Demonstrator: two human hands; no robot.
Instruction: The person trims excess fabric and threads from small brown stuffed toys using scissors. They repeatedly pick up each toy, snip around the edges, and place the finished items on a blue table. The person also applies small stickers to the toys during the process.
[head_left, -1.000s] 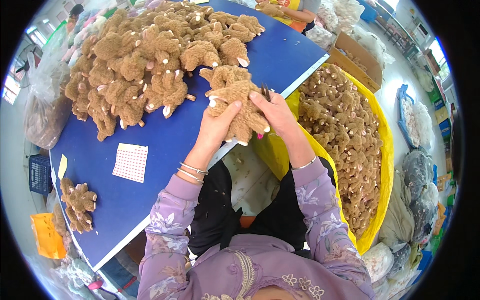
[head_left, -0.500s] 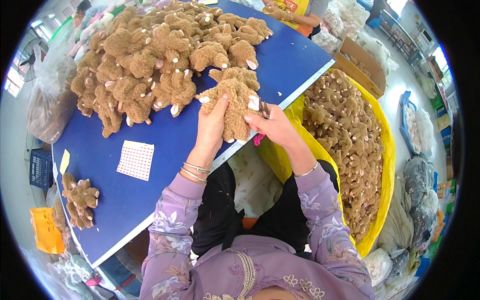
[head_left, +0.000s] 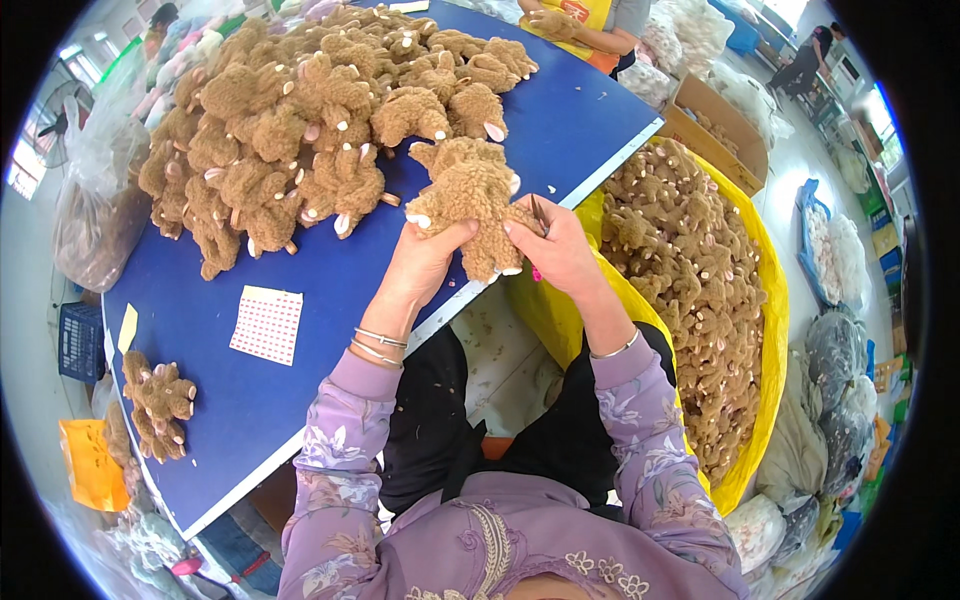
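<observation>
A limp brown plush toy (head_left: 465, 185) with white paws is spread out over the near edge of the blue table. My left hand (head_left: 425, 262) pinches its lower left side between thumb and fingers. On the other side, my right hand (head_left: 555, 248) is closed on the toy's right limb. A slim dark pointed metal tool (head_left: 539, 212) also sticks up from the right hand's grip; its exact kind is hard to make out. Just beyond the held toy lies a big heap of similar brown plush toys (head_left: 290, 130).
The blue table (head_left: 340, 400) carries a sheet of small red-marked stickers (head_left: 267, 325) and another brown toy (head_left: 158, 405) at left. Right of my legs, a yellow sack (head_left: 775, 330) is full of brown toys. A cardboard box (head_left: 715, 135) and a person in a yellow apron (head_left: 585, 25) are beyond.
The toy has turned and tilted in my hands, rising slightly away from me. My right hand has shifted a little right, and the dark tool now points more upward.
</observation>
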